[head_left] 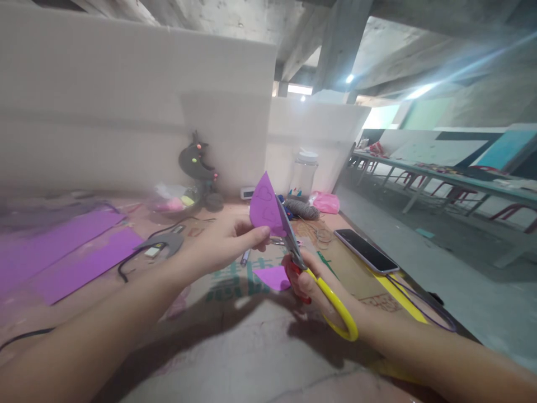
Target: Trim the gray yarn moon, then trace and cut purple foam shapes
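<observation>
Between the thumb and fingers of my left hand (247, 234) is a piece of purple paper (264, 204), held up above the table. Heart outlines are drawn on it. My right hand (306, 277) grips scissors (335, 308) with a yellow and a red handle. Their blades point up along the paper's right edge; I cannot tell whether they are cutting into it. Below the hands, a purple offcut (272, 277) lies on the printed cardboard, partly hidden by my right hand.
Large purple sheets (96, 260) and a grey cabled device (163, 246) lie at left. A phone (367, 251) rests near the right edge. Behind stand a clear jar (302, 173), grey yarn (302, 209), a pink bag (325, 202) and a dark moon-shaped figure (195, 162).
</observation>
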The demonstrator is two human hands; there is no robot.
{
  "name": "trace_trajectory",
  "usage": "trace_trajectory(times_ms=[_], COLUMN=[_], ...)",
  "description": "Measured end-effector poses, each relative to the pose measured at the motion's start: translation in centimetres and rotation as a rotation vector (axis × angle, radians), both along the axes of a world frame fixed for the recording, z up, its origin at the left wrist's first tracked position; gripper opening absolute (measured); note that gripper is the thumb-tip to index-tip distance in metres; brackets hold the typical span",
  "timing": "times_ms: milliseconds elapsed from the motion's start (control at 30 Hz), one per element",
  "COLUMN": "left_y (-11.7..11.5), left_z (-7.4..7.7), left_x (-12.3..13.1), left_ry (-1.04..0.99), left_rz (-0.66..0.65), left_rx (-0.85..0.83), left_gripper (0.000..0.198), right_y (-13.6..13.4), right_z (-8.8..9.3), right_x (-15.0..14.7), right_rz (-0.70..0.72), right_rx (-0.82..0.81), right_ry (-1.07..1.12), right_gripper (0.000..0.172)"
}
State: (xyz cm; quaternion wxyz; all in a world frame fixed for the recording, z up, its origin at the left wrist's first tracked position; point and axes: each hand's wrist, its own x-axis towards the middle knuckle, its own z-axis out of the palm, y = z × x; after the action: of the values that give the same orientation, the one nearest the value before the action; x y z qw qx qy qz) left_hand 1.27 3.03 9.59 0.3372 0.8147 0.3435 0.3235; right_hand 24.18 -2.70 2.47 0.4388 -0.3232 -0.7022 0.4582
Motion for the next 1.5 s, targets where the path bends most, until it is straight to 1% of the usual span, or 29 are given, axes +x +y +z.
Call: trace_trajectory(times_ms=[133,267,433,567,733,1033,1300,1500], left_y=[-0.2,-0.2,-0.3,-0.4,-0.4,0.3,0.5,0.5], left_z=[0.4,0.4,0.5,0.8,1.1,0.4,0.3,0.3], left_x=[0.0,-0.1,0.0,0.0,0.1,-0.8,-1.0,-1.0], left_ry=[0.015,0.03,0.02,0.023,0.028,0.03,0.037,-0.015], left_rz=[0.019,0.038,0.051,0.07,0.067,0.099,0.114,0.113], left_rx=[0.028,0.034,0.054,0.079,0.089,0.102,0.123,0.126], left_gripper=[0.037,0.037,0.039,0.039,0.04,0.044,0.046,0.042], right_y=[0.2,0.2,0.0,-0.2,-0.2,0.1,0.1,-0.1], right_z=[-0.3,-0.5,-0.1,0.3,0.3,0.2,0.2,0.4], right_x=[0.1,0.1,-0.1,-0.2,-0.2,-0.1,-0.1,-0.3], right_rz=[0.001,0.001,-0.014,-0.024,-0.038,-0.025,-0.002,-0.018], right_rx=[-0.003,-0.029,-0.063,-0.071,-0.079,-0.061,-0.08,-0.11], right_ry=[0.001,0.001,0.003,-0.023,-0.022,-0.064,-0.038,-0.053], right_gripper=[0.049,0.049,0.051,0.051,0.05,0.053,0.051,0.053])
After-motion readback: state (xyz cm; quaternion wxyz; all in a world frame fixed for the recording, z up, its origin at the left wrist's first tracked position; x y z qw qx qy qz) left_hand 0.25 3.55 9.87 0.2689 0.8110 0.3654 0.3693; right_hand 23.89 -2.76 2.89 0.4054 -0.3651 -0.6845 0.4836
